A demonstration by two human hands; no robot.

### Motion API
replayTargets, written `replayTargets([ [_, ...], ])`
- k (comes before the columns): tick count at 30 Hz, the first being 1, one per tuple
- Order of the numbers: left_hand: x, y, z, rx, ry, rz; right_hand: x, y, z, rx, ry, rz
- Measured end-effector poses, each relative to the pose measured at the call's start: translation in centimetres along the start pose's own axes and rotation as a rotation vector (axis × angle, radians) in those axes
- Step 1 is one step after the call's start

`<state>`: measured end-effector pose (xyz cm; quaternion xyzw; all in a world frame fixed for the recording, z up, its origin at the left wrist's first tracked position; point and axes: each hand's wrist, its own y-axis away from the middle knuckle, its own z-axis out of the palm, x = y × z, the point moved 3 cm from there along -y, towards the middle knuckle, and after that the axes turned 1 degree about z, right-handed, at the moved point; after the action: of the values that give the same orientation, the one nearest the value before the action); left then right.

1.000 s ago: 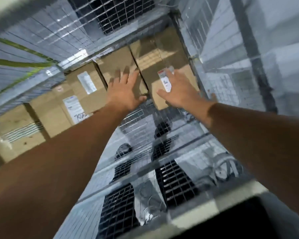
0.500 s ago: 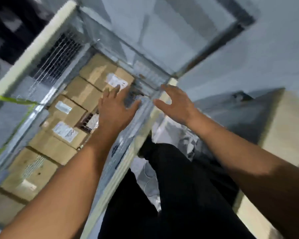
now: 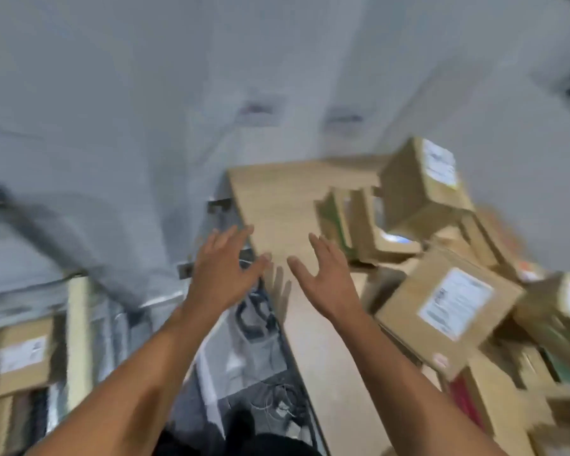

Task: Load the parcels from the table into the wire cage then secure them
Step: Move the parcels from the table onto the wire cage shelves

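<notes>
Left hand, right hand moved to table, spread, empty; parcels tilted, jumbled.

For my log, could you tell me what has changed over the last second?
The person turned from the cage to the table. The left hand and right hand left the caged parcels and reach toward the piled parcels. Both stay open and empty.

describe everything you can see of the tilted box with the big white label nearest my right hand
The parcel is a brown cardboard box, motion-blurred, lying tilted in the heap on the light wooden table. A white rectangular label with unreadable print covers much of its upper face. It leans among neighbouring boxes. The open right hand is close on its left, seemingly not touching.
</notes>
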<state>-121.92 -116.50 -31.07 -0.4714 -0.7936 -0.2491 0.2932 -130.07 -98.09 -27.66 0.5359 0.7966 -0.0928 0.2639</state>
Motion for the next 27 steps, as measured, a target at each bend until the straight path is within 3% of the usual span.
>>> replayTargets([
  [5, 11.8, -2.3, 7.0, -0.084, 0.106, 0.145, 8.9, 0.9, -7.8, 0.200, -0.159, 0.094],
  [13, 22.2, -5.9, 11.6, -0.079, 0.222, 0.189, 15.7, 0.7, -14.8, 0.427, -0.349, 0.243],
  [20, 27.0, -12.4, 13.5, -0.042, 0.414, 0.127, 17.3, -3.5, -18.1, 0.561, -0.424, 0.343],
  [27, 26.9, -14.9, 15.4, -0.242, 0.594, -0.002, 16.0, -9.5, -19.7, 0.531, -0.551, 0.431],
])
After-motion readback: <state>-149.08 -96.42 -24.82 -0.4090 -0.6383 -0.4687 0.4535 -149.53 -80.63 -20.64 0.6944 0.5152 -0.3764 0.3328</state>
